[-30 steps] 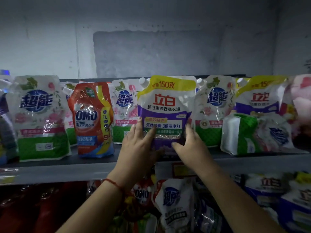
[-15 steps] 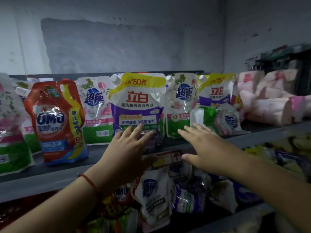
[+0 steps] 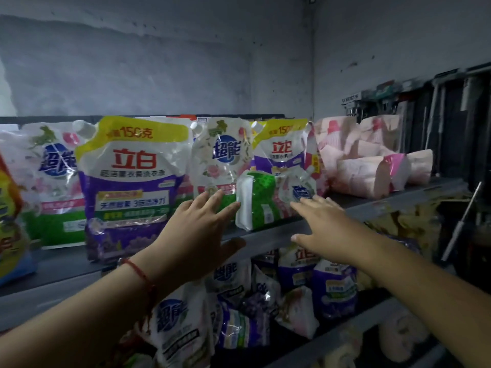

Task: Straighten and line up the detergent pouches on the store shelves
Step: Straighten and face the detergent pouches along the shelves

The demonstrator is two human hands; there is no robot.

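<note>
Up on the shelf (image 3: 279, 236), your open left hand (image 3: 196, 229) and right hand (image 3: 322, 224) have left the purple pouch (image 3: 132, 181) upright, reaching now for the toppled green pouch (image 3: 261, 200).

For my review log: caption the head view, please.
Both open hands, left and right, reach toward a toppled green-and-white pouch on the upper shelf.

Both hands have let go of the purple pouch (image 3: 132, 187), which now stands alone left of centre. The left hand (image 3: 196, 235) has slid right, fingers spread beside the white end of the toppled pouch (image 3: 261, 200) at mid-frame. The right hand (image 3: 322, 224) has moved right too, fingertips at that pouch's far end. The view has swung right, pushing the orange pouch (image 3: 9, 216) to the left edge
</note>
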